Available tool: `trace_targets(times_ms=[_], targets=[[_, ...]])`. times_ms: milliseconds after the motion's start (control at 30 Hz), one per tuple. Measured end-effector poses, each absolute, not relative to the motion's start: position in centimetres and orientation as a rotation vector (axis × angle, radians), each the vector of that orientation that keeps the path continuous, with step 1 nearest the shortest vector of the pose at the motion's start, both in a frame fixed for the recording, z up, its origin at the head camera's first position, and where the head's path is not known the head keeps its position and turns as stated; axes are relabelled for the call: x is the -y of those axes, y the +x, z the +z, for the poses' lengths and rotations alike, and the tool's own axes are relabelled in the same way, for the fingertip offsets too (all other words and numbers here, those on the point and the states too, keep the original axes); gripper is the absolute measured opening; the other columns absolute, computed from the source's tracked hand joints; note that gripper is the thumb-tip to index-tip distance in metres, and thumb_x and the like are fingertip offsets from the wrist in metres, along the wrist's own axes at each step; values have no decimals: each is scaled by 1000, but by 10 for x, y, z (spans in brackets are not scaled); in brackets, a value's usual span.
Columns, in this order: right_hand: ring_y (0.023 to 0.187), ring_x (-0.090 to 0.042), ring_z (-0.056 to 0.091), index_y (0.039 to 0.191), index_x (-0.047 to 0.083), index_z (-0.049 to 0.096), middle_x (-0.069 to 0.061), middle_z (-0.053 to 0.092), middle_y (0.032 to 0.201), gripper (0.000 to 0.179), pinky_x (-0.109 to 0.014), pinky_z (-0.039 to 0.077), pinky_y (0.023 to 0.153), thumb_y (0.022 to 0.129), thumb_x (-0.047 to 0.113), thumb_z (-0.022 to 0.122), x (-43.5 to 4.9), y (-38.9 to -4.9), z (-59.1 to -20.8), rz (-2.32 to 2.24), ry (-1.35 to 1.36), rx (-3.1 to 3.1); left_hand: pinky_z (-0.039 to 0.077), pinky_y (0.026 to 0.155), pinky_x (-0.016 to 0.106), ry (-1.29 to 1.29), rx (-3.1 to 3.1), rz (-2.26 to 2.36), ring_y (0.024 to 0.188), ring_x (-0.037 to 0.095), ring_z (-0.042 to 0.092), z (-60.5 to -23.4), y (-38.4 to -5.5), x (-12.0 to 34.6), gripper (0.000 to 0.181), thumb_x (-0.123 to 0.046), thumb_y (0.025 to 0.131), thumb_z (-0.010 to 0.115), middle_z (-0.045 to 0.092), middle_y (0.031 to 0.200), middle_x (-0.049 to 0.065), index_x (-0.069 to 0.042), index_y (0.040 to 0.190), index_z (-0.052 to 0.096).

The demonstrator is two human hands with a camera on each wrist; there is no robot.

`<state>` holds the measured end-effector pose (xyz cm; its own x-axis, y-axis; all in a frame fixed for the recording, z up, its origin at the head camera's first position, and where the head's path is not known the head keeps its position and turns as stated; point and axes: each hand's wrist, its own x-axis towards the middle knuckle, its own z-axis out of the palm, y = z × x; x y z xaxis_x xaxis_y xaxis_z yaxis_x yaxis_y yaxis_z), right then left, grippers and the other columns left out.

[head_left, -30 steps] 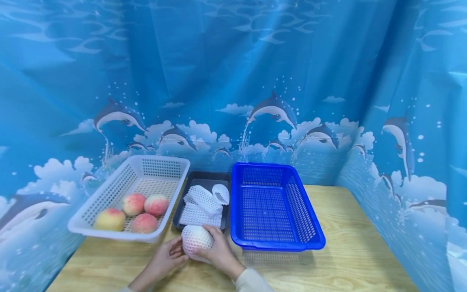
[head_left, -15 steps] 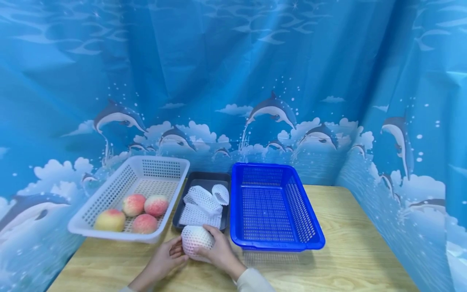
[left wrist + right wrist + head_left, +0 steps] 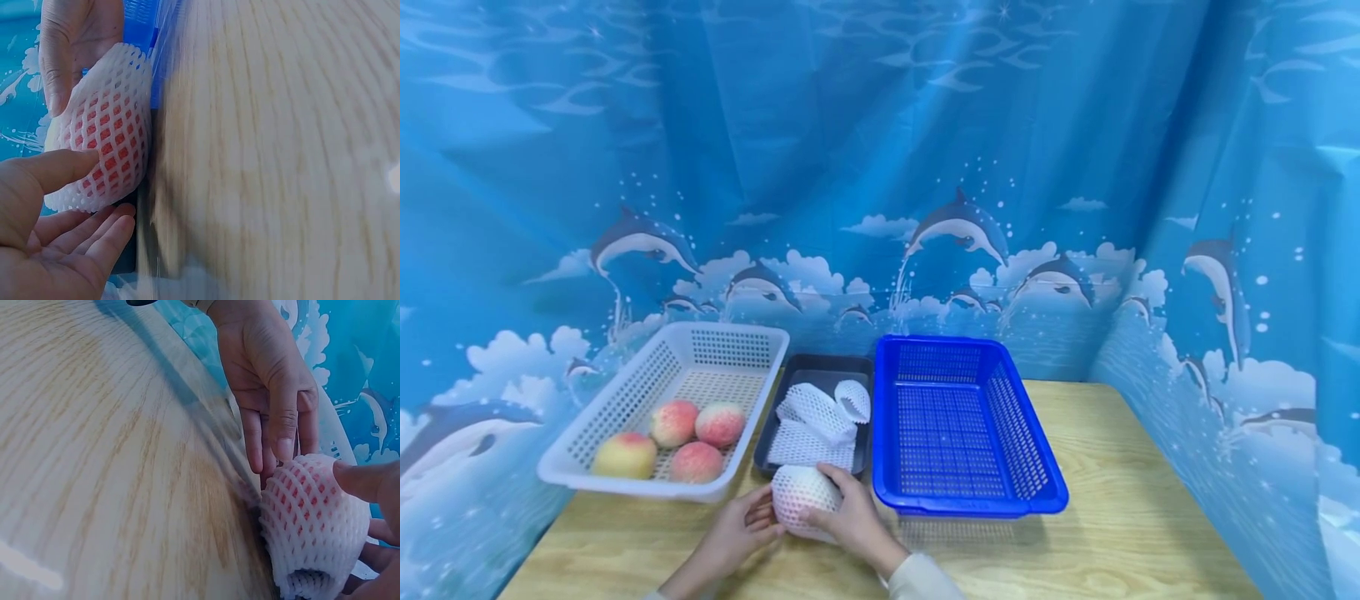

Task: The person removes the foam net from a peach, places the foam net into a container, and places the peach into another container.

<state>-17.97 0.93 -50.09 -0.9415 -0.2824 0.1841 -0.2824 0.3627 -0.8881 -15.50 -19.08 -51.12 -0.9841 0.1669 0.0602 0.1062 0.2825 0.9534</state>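
Both hands hold a peach in a white foam net sleeve close over the table, in front of the dark tray. Pink-red skin shows through the mesh in the left wrist view. My left hand has its thumb on the netted peach and its fingers underneath. From the right, my right hand grips it between thumb and fingers. An open end of the net shows at the bottom of the right wrist view.
On the left, a white basket contains several peaches. A dark grey tray with more white foam nets stands in the middle. To its right is a blue basket. A dolphin-print curtain hangs behind the wooden table.
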Motion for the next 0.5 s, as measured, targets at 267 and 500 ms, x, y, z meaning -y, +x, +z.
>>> trace_targets(times_ms=[267, 500], targets=[[120, -30, 54, 131, 4, 55, -15, 58, 130, 61, -39, 46, 102, 77, 20, 80, -14, -176, -492, 1603, 607, 2579, 52, 91, 45, 303, -2573, 1790, 110, 46, 57, -503, -152, 196, 70, -1, 77, 77, 51, 126, 38, 14, 135, 41], [122, -30, 52, 133, 6, 54, -13, 56, 134, 60, -40, 49, 99, 81, 25, 77, -15, -173, -475, 1561, 662, 2582, 50, 93, 48, 430, -2750, 1781, 114, 46, 54, -487, -153, 197, 67, -3, 75, 79, 53, 129, 31, 9, 133, 49]])
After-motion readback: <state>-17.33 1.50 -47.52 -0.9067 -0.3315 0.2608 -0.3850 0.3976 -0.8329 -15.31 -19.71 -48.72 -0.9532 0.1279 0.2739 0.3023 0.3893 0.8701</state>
